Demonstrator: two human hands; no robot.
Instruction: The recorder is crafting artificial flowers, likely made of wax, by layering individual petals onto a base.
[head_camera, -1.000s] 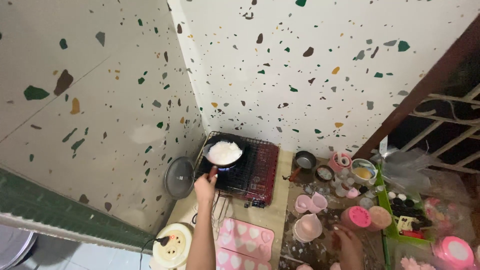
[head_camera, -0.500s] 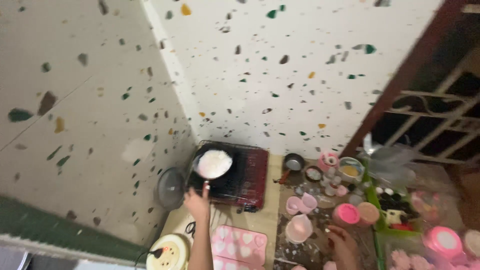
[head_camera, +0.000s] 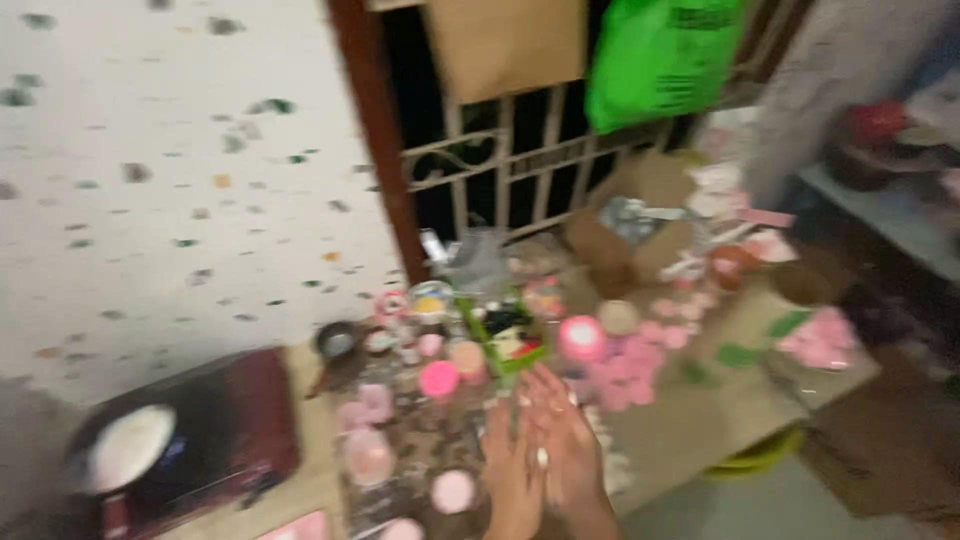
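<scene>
The picture is blurred. My left hand (head_camera: 508, 472) and my right hand (head_camera: 566, 448) lie side by side at the bottom centre, touching, with the fingers stretched out. I see nothing in either hand. A ring sits on one finger. They hover over a low surface crowded with small pink cups and lids (head_camera: 438, 379). A green tray (head_camera: 470, 322) stands just beyond the fingertips. At the far left, away from both hands, a black pan with white contents (head_camera: 125, 450) rests on a dark red stove (head_camera: 262, 410).
A speckled white wall (head_camera: 180, 200) fills the left. Behind the clutter stand a brown door frame (head_camera: 375, 130) and a metal grille (head_camera: 520, 170), with a green bag (head_camera: 660, 60) hanging above. A cardboard box (head_camera: 605, 250) is at the back right, and a yellow-green basin (head_camera: 755, 455) below the surface's edge.
The view has swung right and down, away from the wall. My left hand has left the pan's handle and now lies against my right hand over the pink cups.
</scene>
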